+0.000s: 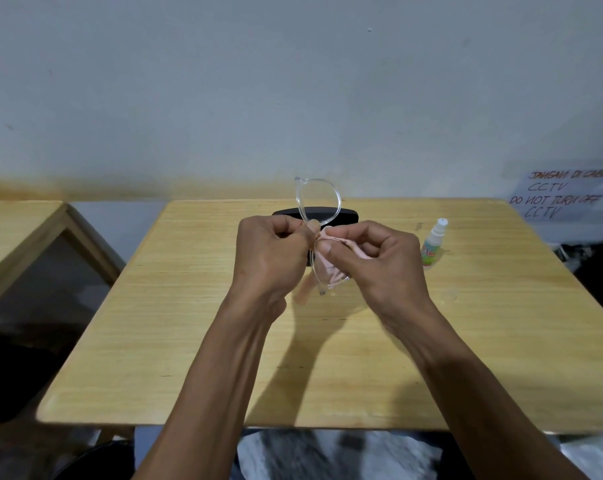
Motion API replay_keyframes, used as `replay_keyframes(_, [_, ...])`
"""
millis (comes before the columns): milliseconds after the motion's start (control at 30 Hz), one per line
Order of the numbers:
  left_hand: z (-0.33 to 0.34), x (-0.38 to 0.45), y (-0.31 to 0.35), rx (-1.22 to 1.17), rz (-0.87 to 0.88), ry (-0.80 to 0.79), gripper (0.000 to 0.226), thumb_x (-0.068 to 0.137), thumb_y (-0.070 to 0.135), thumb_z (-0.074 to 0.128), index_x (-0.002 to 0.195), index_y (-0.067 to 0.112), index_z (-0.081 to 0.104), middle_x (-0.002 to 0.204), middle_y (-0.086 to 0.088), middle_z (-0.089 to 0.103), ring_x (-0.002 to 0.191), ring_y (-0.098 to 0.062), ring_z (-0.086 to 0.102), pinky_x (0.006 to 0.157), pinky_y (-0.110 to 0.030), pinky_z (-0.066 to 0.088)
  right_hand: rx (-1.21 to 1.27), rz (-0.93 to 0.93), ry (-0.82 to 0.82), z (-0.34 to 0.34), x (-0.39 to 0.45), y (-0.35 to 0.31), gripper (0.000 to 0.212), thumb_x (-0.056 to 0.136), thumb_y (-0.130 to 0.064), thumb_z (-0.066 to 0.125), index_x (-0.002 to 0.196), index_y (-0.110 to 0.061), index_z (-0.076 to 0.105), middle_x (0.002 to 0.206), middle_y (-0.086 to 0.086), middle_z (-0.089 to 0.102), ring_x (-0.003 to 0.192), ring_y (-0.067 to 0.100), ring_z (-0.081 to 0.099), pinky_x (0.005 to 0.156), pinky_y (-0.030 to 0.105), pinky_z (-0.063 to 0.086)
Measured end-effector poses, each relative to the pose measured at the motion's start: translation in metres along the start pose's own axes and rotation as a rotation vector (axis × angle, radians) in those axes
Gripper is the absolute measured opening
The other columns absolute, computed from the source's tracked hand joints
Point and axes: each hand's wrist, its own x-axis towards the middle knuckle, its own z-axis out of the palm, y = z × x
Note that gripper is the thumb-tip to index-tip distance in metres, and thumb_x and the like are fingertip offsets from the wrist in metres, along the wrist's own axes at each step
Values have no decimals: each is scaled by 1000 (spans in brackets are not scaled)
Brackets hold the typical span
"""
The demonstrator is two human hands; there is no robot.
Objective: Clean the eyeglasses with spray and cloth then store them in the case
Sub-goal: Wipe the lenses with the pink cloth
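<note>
The left hand (276, 251) pinched the clear-framed eyeglasses (315, 216), held on end above the wooden table (224, 341). The right hand (379, 258) gripped the pink cloth (331, 268) against the lower lens. Wiping appeared under way. The spray bottle (433, 244) stood near the right hand. The dark case (282, 213) lay behind; storage remained.

Single head view, looking forward-down over table (189, 341), close above.

Dim, soft shadows, blurred warped edges
</note>
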Motion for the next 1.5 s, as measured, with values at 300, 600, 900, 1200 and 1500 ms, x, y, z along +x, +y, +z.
replay_keyframes(300, [-5, 1, 7, -59, -22, 57, 30, 85, 2, 70, 56, 5, 63, 53, -4, 57, 37, 0, 47, 43, -11, 40, -69, -116, -16, 8, -11, 7, 17, 77, -7, 85, 92, -15, 81, 90, -9, 80, 89, 6, 76, 76, 18, 56])
replay_keyframes(600, [-13, 5, 4, -18, -13, 34, 36, 86, 6, 71, 51, 10, 61, 53, 0, 61, 42, 2, 51, 46, -7, 40, -65, -60, -26, -9, -14, 9, 11, 79, -11, 83, 88, -17, 81, 88, -3, 81, 87, 11, 76, 80, 25, 57])
replay_keyframes(900, [0, -2, 1, -35, -20, 50, 25, 84, 9, 73, 60, 5, 67, 62, -9, 62, 56, -14, 55, 51, -17, 46, 59, 34, 76, 2, -3, 5, 11, 75, -7, 86, 82, -11, 79, 81, 4, 80, 75, 13, 75, 72, 24, 56])
replay_keyframes(1200, [4, -5, 1, -95, -61, 88, 31, 83, 2, 70, 54, 5, 63, 54, -10, 63, 44, -19, 58, 51, -28, 50, 148, 94, 54, 13, -8, 4, 12, 75, 0, 84, 85, -2, 78, 72, 6, 78, 66, 14, 74, 65, 28, 59])
replay_keyframes(1500, [-5, 0, -4, 16, -40, 61, 32, 85, 9, 71, 54, 8, 63, 60, -8, 59, 47, -9, 48, 54, -20, 43, -32, 58, -12, -9, -23, 10, 20, 72, -6, 88, 86, -19, 82, 87, 0, 81, 85, 16, 77, 76, 31, 61])
